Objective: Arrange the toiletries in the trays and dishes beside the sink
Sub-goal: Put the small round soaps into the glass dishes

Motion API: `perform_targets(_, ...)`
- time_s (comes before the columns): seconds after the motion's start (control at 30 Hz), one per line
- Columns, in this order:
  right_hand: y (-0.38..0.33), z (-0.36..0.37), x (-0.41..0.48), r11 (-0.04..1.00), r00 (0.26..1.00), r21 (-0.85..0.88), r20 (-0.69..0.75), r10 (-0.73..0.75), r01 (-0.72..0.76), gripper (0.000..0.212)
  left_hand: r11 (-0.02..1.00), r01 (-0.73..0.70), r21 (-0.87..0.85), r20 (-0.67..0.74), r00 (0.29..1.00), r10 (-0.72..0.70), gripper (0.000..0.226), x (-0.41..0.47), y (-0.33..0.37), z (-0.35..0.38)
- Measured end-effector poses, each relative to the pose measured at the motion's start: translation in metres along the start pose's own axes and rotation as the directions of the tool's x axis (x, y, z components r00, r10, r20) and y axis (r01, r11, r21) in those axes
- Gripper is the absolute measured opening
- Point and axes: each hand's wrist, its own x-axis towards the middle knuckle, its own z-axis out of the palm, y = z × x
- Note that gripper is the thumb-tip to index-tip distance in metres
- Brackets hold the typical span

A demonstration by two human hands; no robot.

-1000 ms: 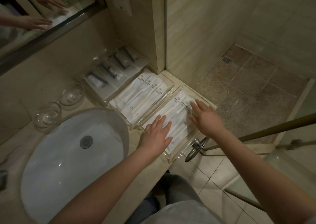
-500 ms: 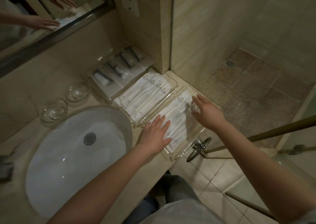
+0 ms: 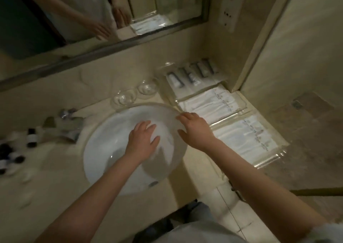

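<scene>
Evidently between items, left hand [image 3: 142, 140] & right hand [image 3: 194, 129] hover spread, empty, over sink [image 3: 115, 127]; small bottles [image 3: 31, 138] far left prob. light, slick: pinch round body.

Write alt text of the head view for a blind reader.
A person's open left hand and right hand hover empty over a white sink. Right of it sit three clear trays of packets and tubes; two glass dishes behind, small bottles left.

Right of the sink [image 3: 104, 159], three trays lie in a row: the far tray [image 3: 168, 66] holds tubes [image 3: 193, 75], while the middle tray [image 3: 244, 104] and near tray [image 3: 274, 157] hold flat packets [image 3: 211, 103]. Two dishes [image 3: 124, 98] stand behind the sink, and small bottles [image 3: 31, 138] lie on the counter [image 3: 46, 178] to its left.
</scene>
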Motion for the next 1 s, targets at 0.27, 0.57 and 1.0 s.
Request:
perform_targets(0.27,-0.151,0.052,0.050,0.940,0.893,0.025,0.303,-0.332,0.341,0.045,0.907,0.406,-0.114,-0.052,0.909,-0.414,0.065,-0.112,-0.141,-0.036)
perform_targets(0.57,-0.306,0.125,0.100,0.846,0.696,0.034,0.552,-0.460,0.532,0.044,0.614,0.767,-0.187,0.035,0.629,-0.776,0.055,-0.214,-0.283,-0.041)
perform_targets(1.0,-0.445,0.222,0.169,0.748,0.641,-0.086,0.584,-0.497,0.658,0.062,0.529,0.798,-0.288,0.095,0.574,-0.814,0.054,-0.214,-0.363,-0.036)
